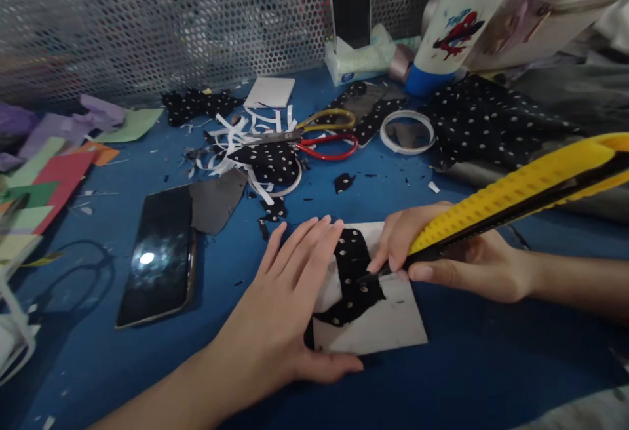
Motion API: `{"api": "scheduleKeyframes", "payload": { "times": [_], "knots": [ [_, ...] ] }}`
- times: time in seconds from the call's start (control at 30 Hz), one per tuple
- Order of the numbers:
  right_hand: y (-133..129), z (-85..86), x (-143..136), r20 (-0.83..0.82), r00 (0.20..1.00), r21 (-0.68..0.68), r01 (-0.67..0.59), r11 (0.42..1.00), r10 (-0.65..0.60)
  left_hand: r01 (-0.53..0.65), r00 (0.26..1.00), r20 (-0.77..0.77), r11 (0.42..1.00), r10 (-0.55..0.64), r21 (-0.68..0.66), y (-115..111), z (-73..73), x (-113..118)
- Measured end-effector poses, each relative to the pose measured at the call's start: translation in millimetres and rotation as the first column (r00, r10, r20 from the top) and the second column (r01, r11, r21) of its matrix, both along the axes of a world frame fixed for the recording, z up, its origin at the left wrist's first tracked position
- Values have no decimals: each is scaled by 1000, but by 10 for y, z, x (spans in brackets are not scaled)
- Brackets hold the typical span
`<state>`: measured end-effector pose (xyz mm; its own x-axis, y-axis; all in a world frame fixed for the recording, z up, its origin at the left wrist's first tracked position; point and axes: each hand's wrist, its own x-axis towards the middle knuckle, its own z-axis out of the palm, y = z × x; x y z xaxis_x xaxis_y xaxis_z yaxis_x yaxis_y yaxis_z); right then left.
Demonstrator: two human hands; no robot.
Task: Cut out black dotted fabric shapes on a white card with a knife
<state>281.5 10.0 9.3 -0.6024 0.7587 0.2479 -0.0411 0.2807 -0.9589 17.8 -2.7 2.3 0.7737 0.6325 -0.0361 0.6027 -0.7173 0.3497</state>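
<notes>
My right hand (pixel 442 253) grips a yellow utility knife (pixel 511 187), its handle rising to the right. The dark blade end points down onto black polka-dot fabric (pixel 351 253). That piece of fabric lies on a white square card (pixel 407 325) with ragged edges and a white gap within it. My left hand (pixel 295 299) lies flat over the left part of the card, fingers stretched and thumb along the near edge. Part of the card and fabric is hidden beneath it.
A phone (pixel 156 256) lies at left beside a grey scrap (pixel 219 200). Beyond are scissors (pixel 327 145), white paper strips (pixel 221 148), a white ring (pixel 407 149) and more dotted fabric (pixel 496 122). A bottle (pixel 437 56) stands by the perforated metal panel (pixel 221 17). Coloured papers (pixel 63 181) lie left.
</notes>
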Motion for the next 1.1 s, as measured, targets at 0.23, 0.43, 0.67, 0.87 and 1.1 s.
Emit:
{"api": "scheduleKeyframes", "payload": {
  "times": [0.23, 0.43, 0.67, 0.87, 1.1],
  "knots": [
    [25, 63, -3, 95, 990, 84, -114, 990, 106, -19, 1000, 3, 1000, 19, -17, -6, 12, 23],
    [47, 54, 23, 53, 995, 51, -87, 995, 84, -6, 1000, 24, 1000, 5, 13, -4, 4, 21],
    [25, 67, 54, 35, 999, 25, -26, 999, 26, -4, 1000, 25, 1000, 3, 21, -6, -4, 13],
    [16, 77, 70, 86, 996, 59, -22, 998, 17, -4, 1000, 26, 1000, 4, 14, -10, 5, 4],
    [36, 140, 62, 181, 979, 125, -116, 985, 92, -8, 1000, 20, 1000, 9, -6, -4, -1, 5]
  ]
}}
